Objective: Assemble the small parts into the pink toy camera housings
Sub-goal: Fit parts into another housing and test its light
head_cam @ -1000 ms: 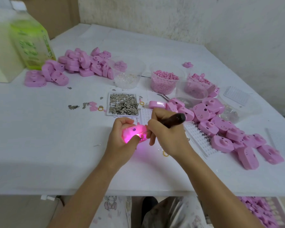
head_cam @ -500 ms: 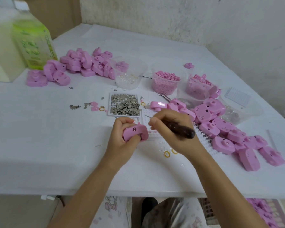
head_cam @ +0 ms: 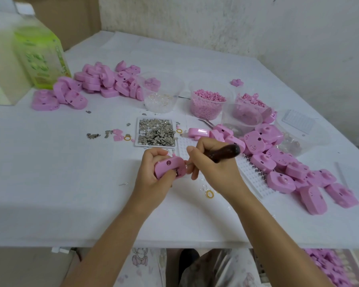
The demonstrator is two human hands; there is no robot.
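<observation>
In left hand (head_cam: 151, 180), pink housing (head_cam: 167, 165), tool (head_cam: 224, 152) beside

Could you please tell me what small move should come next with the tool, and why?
The left hand grips a pink housing; the right hand grips a dark-handled tool whose tip points into the housing's end. Probably the next move is a slight inward push of that tip, to seat the small part there.
</observation>
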